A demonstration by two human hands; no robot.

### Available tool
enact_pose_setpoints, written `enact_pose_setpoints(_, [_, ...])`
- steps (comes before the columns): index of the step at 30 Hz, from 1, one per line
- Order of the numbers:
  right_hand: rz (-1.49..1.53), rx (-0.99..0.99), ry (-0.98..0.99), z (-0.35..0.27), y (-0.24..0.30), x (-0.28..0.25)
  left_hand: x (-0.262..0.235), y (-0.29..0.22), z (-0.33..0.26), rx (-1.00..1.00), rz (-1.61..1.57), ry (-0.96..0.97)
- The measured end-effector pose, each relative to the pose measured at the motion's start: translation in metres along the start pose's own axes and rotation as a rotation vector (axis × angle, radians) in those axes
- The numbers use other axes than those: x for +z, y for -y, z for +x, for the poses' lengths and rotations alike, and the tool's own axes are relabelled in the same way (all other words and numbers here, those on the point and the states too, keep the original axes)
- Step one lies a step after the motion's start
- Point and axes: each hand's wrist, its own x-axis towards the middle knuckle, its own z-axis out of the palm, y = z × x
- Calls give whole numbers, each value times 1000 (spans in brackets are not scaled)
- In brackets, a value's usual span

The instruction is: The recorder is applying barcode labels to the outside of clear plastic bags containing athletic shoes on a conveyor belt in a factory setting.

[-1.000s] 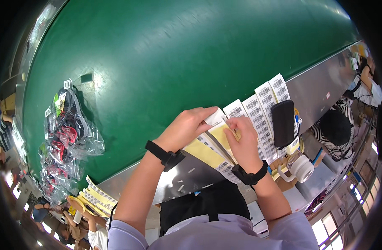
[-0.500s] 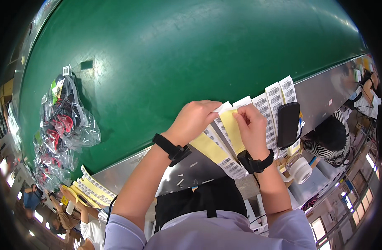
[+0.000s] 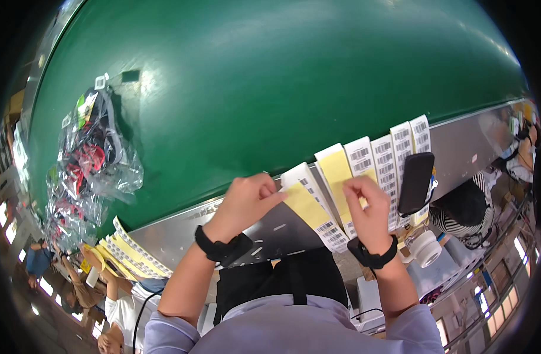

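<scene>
My left hand (image 3: 242, 203) is over the metal table edge, its fingers curled and the thumb tip beside the top of a strip of barcode labels with yellow backing (image 3: 303, 203). Anything in its fingers is too small to make out. My right hand (image 3: 372, 211) is closed in a loose pinch over a neighbouring label strip (image 3: 336, 168), whose yellow backing shows. Whether it grips anything is hidden. More white barcode label strips (image 3: 383, 162) lie side by side to its right. Both wrists wear black bands.
A black phone (image 3: 416, 183) lies on the rightmost strips, above a white bottle-like container (image 3: 425, 249). Plastic-bagged red and black goods (image 3: 90, 156) are on the green table (image 3: 252, 82) at left. More label strips (image 3: 134, 256) hang there. Co-workers are at both sides.
My left hand has drawn back down and left from the strip tops. My right hand has dropped lower, away from the yellow backing's top; that strip lies flatter. The view has shifted slightly.
</scene>
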Motion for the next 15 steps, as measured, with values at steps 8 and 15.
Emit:
enact_pose_setpoints(8, [-9,-49,333,-37,27,31,65,8,15,144,-221,-386])
enact_pose_setpoints(15, [-117,0,680,-100,24,54,33,69,-58,406,104,-620])
